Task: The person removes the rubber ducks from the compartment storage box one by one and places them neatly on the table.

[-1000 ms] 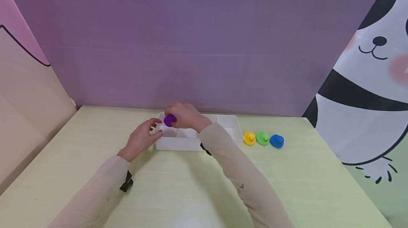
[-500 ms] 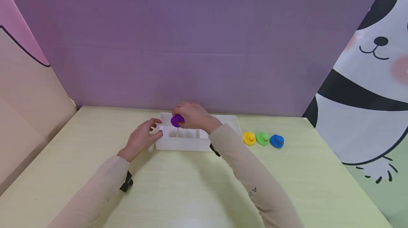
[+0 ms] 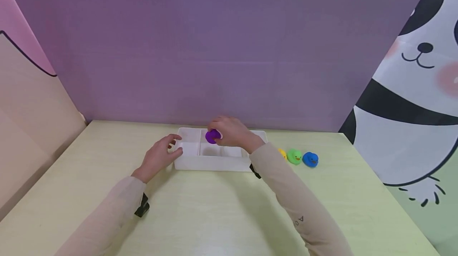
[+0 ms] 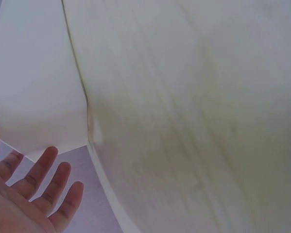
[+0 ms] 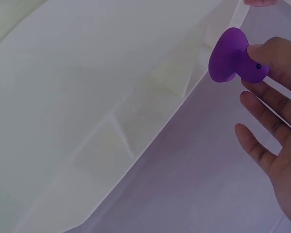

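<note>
Between the thumb and fingertips of my right hand (image 3: 232, 132) is a purple rubber duck (image 3: 213, 136), held above the second compartment from the left of a white divided tray (image 3: 211, 163). In the right wrist view the duck (image 5: 228, 56) points its broad base away from the palm, and the outer fingers are spread. My left hand (image 3: 157, 157) is at the tray's left end, thumb and fingers apart. In the left wrist view its fingers (image 4: 48, 191) lie beside the tray's end wall; whether they press on it I cannot tell.
Right of the tray, a yellow duck (image 3: 282, 153), partly behind the right sleeve, stands in a row with a green duck (image 3: 295, 156) and a blue duck (image 3: 310, 160). A purple backdrop (image 3: 214, 49) rises behind the pale wooden table (image 3: 200, 216).
My right hand has carried the purple duck rightward, from over the leftmost compartment to over the second one. Its sleeve now partly covers the yellow duck. The left hand has stayed put.
</note>
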Demonstrator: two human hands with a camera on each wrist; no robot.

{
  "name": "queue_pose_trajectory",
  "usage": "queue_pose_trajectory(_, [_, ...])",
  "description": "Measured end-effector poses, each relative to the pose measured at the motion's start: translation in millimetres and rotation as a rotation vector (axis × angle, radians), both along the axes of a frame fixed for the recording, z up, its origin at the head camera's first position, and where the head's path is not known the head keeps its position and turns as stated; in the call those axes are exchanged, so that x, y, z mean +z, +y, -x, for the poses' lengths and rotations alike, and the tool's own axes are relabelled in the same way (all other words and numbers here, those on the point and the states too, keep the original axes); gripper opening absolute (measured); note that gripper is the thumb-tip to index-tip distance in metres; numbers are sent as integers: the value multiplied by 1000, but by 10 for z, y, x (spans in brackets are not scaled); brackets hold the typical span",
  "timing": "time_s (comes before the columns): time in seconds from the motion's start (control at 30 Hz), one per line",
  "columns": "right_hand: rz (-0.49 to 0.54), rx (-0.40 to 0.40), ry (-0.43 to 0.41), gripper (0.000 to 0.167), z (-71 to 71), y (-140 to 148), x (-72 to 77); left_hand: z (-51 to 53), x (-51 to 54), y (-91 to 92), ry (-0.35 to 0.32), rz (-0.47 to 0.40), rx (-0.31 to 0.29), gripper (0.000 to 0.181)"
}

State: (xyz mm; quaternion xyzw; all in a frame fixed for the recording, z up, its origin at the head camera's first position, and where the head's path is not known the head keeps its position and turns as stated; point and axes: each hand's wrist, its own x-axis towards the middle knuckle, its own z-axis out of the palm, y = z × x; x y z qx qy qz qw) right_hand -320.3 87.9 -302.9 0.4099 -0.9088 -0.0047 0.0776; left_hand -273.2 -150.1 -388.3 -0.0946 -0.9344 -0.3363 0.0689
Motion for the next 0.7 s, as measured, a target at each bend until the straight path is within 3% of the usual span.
queue_pose_trajectory(0.7, [50,-59,31,24,-30,598,-20,20,-25,-9,14,-6,6,40])
